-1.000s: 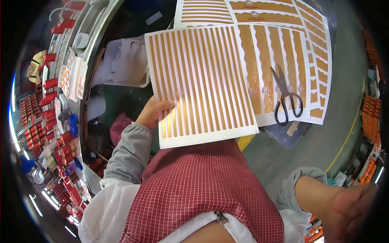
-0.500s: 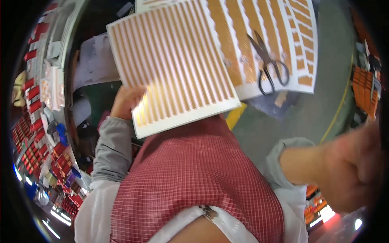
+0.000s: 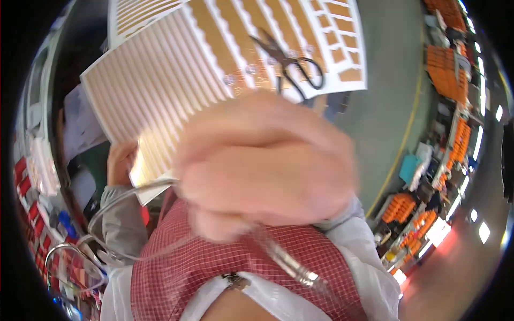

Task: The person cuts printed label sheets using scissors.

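Close in front of my view, my right hand (image 3: pixel 262 160) is large and blurred, its fingers closed on a pair of eyeglasses (image 3: pixel 293 267). The thin clear rims reach out to the left of the hand, and one temple with a metallic part points down over the apron. My left hand (image 3: pixel 120 160) grips the lower left edge of a white sheet with narrow tan stripes (image 3: pixel 144 85). Black-handled scissors (image 3: pixel 286 61) lie on another sheet with wide wavy brown strips (image 3: pixel 235 32). The right hand hides part of both sheets.
A further striped sheet (image 3: pixel 144 13) shows at the top. At right run a green floor (image 3: pixel 385 107) with a yellow line and stacks of orange bins (image 3: pixel 447 69). On the left are a shelf edge and red items. A red checked apron (image 3: pixel 182 267) covers my front.
My right hand has swung from the far right to the middle, and the eyeglasses have come into view with it. The view has shifted, so the sheets and scissors appear further left.
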{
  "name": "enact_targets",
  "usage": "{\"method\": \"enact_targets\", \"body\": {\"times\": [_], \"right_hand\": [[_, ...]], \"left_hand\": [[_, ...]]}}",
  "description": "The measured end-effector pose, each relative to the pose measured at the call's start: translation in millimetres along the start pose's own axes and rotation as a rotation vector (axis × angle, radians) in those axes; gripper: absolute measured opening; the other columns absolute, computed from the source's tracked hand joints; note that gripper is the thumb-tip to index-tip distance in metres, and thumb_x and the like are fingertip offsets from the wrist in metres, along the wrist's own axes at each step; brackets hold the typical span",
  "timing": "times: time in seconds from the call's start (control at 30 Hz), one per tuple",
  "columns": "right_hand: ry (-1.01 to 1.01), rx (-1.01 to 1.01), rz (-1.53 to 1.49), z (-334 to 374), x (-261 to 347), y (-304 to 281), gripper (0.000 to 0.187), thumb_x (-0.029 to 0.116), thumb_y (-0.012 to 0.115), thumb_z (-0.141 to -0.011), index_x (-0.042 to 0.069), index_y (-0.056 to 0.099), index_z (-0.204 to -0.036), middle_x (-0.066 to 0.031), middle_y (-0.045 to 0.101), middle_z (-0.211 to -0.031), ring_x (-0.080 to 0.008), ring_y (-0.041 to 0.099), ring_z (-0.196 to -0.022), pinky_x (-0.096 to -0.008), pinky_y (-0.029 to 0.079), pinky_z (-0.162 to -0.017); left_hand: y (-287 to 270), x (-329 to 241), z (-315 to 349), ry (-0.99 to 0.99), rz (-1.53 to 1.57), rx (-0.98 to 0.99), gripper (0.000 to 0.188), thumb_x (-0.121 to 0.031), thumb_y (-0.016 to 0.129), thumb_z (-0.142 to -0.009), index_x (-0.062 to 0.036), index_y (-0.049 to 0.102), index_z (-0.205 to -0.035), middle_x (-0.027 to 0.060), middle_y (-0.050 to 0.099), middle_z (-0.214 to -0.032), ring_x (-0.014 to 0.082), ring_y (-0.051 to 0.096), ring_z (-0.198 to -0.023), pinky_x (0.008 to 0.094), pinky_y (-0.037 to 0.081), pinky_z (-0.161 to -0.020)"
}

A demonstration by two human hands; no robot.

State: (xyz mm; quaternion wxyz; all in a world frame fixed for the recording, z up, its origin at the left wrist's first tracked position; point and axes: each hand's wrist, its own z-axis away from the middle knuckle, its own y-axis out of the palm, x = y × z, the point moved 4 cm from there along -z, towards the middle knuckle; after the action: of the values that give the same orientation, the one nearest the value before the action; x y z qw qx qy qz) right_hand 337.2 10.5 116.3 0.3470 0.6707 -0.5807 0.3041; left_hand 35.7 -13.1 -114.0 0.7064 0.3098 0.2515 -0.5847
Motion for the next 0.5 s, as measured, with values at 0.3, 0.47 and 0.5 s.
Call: {"method": "enact_targets", "body": {"times": [0.3, 0.47, 0.5], "right_hand": [[0.066, 0.266, 0.24, -13, -73, 18, 0.012, 0.009, 0.062, -0.077, 0.002, 0.057, -0.084, -0.0096, 0.053, -0.073, -0.0228, 0.055, -0.058, -0.0322, 0.044, -0.049], [0.882, -0.054, 0.039, -26, -133, -80, 0.014, -0.005, 0.046, -0.081, 0.007, 0.054, -0.082, 0.0008, 0.052, -0.067, -0.0059, 0.05, -0.057, -0.0204, 0.042, -0.047], [0.9, -0.173, 0.038, -41, -149, -104, 0.012, -0.001, 0.045, -0.084, 0.006, 0.054, -0.081, -0.0007, 0.055, -0.067, -0.0069, 0.049, -0.051, -0.021, 0.042, -0.044]], "left_hand": [[-24, 9, -18, 0.136, -0.133, 0.009, 0.014, -0.011, 0.057, -0.076, 0.0012, 0.058, -0.068, 0.0053, 0.054, -0.059, 0.0159, 0.053, -0.055, 0.0273, 0.039, -0.051], [0, -17, 3, -0.076, -0.162, -0.021, 0.006, -0.004, 0.056, -0.073, 0.0005, 0.058, -0.075, 0.0022, 0.057, -0.064, 0.0118, 0.057, -0.06, 0.0218, 0.041, -0.052], [0, -11, 3, -0.021, -0.017, 0.001, 0.01, -0.004, 0.055, -0.073, 0.0007, 0.058, -0.082, 0.003, 0.059, -0.069, 0.0121, 0.058, -0.063, 0.0224, 0.043, -0.054]]}}
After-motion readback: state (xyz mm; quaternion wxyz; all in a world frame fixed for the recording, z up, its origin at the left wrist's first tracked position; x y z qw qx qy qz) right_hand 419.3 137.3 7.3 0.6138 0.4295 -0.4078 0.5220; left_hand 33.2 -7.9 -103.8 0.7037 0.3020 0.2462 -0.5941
